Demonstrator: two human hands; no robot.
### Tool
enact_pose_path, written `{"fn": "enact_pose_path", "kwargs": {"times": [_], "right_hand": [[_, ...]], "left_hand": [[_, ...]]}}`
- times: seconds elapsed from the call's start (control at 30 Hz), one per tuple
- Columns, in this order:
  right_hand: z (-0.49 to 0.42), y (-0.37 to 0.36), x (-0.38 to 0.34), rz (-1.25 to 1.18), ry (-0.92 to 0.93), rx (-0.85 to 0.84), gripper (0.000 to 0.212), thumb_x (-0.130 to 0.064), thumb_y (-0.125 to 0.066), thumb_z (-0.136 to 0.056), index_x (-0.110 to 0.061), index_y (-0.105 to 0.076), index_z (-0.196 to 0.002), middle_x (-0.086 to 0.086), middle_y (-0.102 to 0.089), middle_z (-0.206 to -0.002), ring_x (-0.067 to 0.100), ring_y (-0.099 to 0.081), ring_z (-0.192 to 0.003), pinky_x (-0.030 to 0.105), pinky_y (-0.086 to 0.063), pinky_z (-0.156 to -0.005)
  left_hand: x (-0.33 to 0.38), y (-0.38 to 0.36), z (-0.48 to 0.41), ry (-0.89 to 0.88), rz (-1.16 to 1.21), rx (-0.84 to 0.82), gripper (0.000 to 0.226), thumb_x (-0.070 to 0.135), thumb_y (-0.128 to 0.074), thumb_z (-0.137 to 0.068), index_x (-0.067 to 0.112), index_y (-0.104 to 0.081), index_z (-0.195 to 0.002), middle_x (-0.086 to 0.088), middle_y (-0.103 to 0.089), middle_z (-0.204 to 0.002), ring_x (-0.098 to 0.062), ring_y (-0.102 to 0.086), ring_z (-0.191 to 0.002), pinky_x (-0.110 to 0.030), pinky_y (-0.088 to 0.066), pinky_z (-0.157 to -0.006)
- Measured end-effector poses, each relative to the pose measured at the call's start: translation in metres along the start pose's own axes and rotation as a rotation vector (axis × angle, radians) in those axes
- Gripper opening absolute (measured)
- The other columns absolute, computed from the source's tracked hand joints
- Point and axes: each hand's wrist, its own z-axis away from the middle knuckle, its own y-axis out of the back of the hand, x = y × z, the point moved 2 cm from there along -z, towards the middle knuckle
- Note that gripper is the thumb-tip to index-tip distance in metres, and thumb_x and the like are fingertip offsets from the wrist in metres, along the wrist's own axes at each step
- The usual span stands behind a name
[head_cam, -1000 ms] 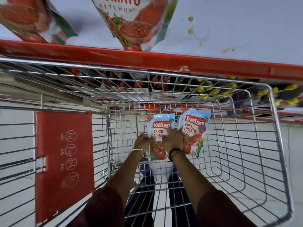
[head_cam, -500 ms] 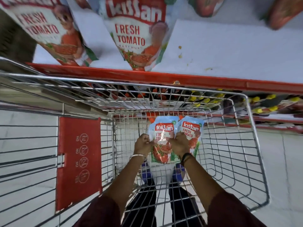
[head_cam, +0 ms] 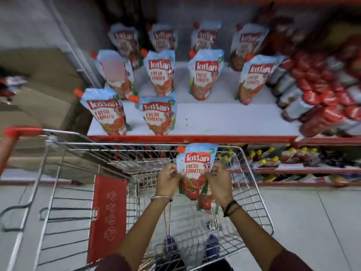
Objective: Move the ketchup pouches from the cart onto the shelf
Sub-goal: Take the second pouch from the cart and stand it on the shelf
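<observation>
Pouch [head_cam: 196, 167]: upright, label to camera, red cap at its 11 o'clock. Held over the cart's far rim, just short of the shelf lip.
Second pouch [head_cam: 206, 201]: behind and below the first, at its 5 o'clock. Only the lower part shows.
Left hand [head_cam: 167, 179]: fingers curled, pinching the pouch's left edge.
Right hand [head_cam: 219, 180]: fingers curled on the right edge. Second pouch seems to hang from it too, but that grip is hidden.
Cart [head_cam: 245, 159]: wire basket under the hands. No other pouch visible in it.
Shelf [head_cam: 195, 138]: 12 o'clock from the hands, white deck with a red lip.
Shelved pouches [head_cam: 158, 116]: standing in rows. Front row holds two, at 10 to 11 o'clock.
Gap [head_cam: 234, 122]: bare deck at 12 to 1 o'clock, right of the front pair.
Bottles [head_cam: 322, 98]: red-capped, packed at 2 o'clock.
Step, as judged: carrying both pouches up to the shelf.
Doing it well: clear the rim and lip before going forward. Set each base flat in the gap, label out, level with the front pair. Part the two so each stands alone. Let go only once it stands, and keep off the bottles.
</observation>
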Motion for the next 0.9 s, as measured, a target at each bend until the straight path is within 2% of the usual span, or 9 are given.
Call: {"fn": "enact_pose_path", "kwargs": {"times": [0.07,0.17,0.27,0.33,0.4,0.57,0.67,0.8,0.9], "right_hand": [[-0.001,0.011,-0.026,-0.040,0.066,0.016,0.019,-0.004,-0.069,-0.081,-0.007,-0.055,-0.094,-0.003,-0.066,-0.081,0.005,-0.063,-0.072,0.006,-0.049,-0.053],[-0.008,0.028,-0.059,-0.073,0.157,0.075,0.020,-0.007,-0.071,-0.081,-0.010,-0.055,-0.092,-0.001,-0.067,-0.083,0.011,-0.065,-0.074,0.015,-0.052,-0.058],[-0.018,0.042,-0.090,-0.114,0.244,0.139,0.021,-0.007,-0.071,-0.080,-0.012,-0.053,-0.089,-0.003,-0.064,-0.079,0.017,-0.065,-0.074,0.019,-0.053,-0.060],[-0.027,0.049,-0.109,-0.144,0.288,0.184,0.021,-0.006,-0.070,-0.079,-0.013,-0.053,-0.089,-0.002,-0.063,-0.080,0.017,-0.063,-0.075,0.018,-0.051,-0.061],[-0.037,0.056,-0.126,-0.154,0.334,0.229,0.020,-0.008,-0.070,-0.080,-0.010,-0.055,-0.092,-0.001,-0.062,-0.083,0.013,-0.060,-0.074,0.006,-0.047,-0.058],[-0.073,0.060,-0.140,-0.176,0.382,0.228,0.018,-0.008,-0.069,-0.081,-0.009,-0.055,-0.093,0.005,-0.063,-0.089,0.016,-0.059,-0.080,0.000,-0.046,-0.059],[-0.086,0.056,-0.136,-0.188,0.376,0.195,0.018,-0.005,-0.067,-0.081,-0.010,-0.051,-0.088,0.007,-0.061,-0.086,0.011,-0.058,-0.077,0.001,-0.046,-0.057],[-0.102,0.051,-0.124,-0.211,0.338,0.135,0.018,-0.002,-0.066,-0.081,-0.011,-0.052,-0.087,-0.010,-0.062,-0.079,-0.009,-0.061,-0.070,0.001,-0.046,-0.058],[-0.110,0.048,-0.110,-0.199,0.315,0.109,0.018,-0.005,-0.067,-0.082,-0.012,-0.052,-0.086,-0.012,-0.063,-0.080,-0.013,-0.061,-0.069,0.003,-0.048,-0.060]], "left_hand": [[0.027,0.000,-0.001,-0.082,0.023,0.000,0.023,0.002,-0.066,-0.077,0.019,-0.051,-0.072,-0.003,-0.066,-0.082,-0.017,-0.065,-0.079,-0.022,-0.054,-0.063],[0.067,-0.002,-0.004,-0.190,0.075,0.011,0.016,0.001,-0.065,-0.077,0.013,-0.054,-0.080,-0.007,-0.068,-0.087,-0.018,-0.065,-0.083,-0.023,-0.055,-0.066],[0.104,-0.007,-0.012,-0.256,0.085,0.031,0.023,0.001,-0.065,-0.077,0.021,-0.052,-0.076,0.003,-0.066,-0.084,-0.011,-0.064,-0.081,-0.016,-0.054,-0.065],[0.124,-0.011,-0.023,-0.299,0.064,0.050,0.025,0.005,-0.065,-0.078,0.026,-0.051,-0.076,0.003,-0.066,-0.084,-0.017,-0.065,-0.084,-0.028,-0.055,-0.071],[0.138,-0.014,-0.036,-0.354,0.048,0.089,0.020,0.007,-0.066,-0.077,0.022,-0.052,-0.079,-0.002,-0.066,-0.085,-0.023,-0.066,-0.087,-0.036,-0.055,-0.075],[0.155,-0.034,-0.063,-0.438,0.056,0.217,0.011,0.007,-0.061,-0.080,0.008,-0.051,-0.086,-0.017,-0.065,-0.088,-0.025,-0.064,-0.082,-0.045,-0.056,-0.075],[0.149,-0.045,-0.071,-0.440,0.082,0.271,0.009,0.002,-0.058,-0.082,0.006,-0.050,-0.085,-0.012,-0.062,-0.082,-0.021,-0.062,-0.077,-0.043,-0.054,-0.072],[0.134,-0.051,-0.085,-0.382,0.063,0.275,0.032,0.005,-0.055,-0.083,0.035,-0.045,-0.076,-0.004,-0.058,-0.076,-0.024,-0.062,-0.077,-0.046,-0.054,-0.070],[0.124,-0.054,-0.093,-0.376,0.019,0.285,0.032,0.003,-0.055,-0.084,0.032,-0.043,-0.077,0.005,-0.055,-0.072,-0.022,-0.060,-0.075,-0.042,-0.051,-0.068]]}}
